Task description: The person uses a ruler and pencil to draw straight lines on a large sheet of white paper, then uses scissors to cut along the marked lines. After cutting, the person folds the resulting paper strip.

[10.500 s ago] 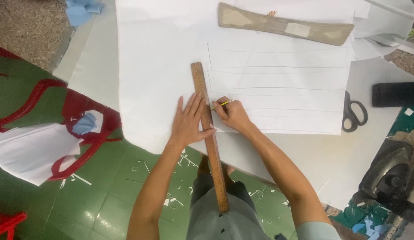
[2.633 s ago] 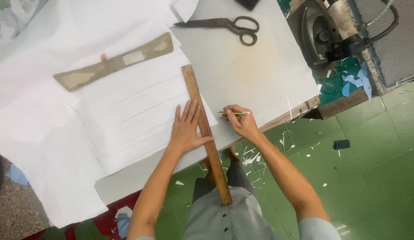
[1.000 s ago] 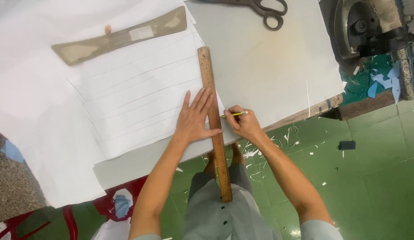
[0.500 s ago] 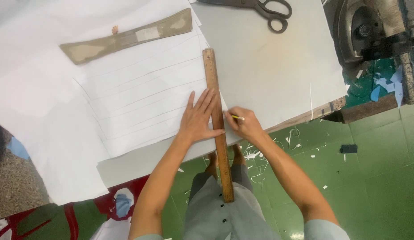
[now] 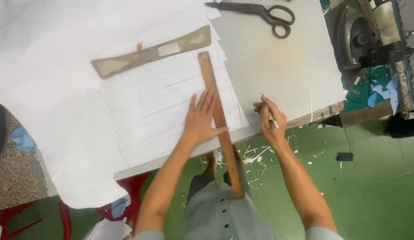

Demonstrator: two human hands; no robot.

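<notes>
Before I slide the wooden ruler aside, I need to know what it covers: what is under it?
The wooden ruler lies across lined white paper on the table, pressed by the left hand. Its near end overhangs the table edge. Whatever lines run beneath the ruler are hidden.

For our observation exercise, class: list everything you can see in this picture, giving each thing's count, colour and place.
wooden ruler: one, brown, lying across the lined paper and past the table's near edge
lined paper: a stack, white with pencil lines, middle of the table
curved pattern piece: one, grey-brown, at the far edge of the lined paper
scissors: one pair, dark metal, far side of the table
table: one, pale grey top
machine: one, dark metal, right of the table
floor: green, littered with white paper scraps
pencil: one, yellow, in the right hand
left hand: flat, pressing on the ruler and paper
right hand: fingers closed on the pencil, off the paper
</notes>
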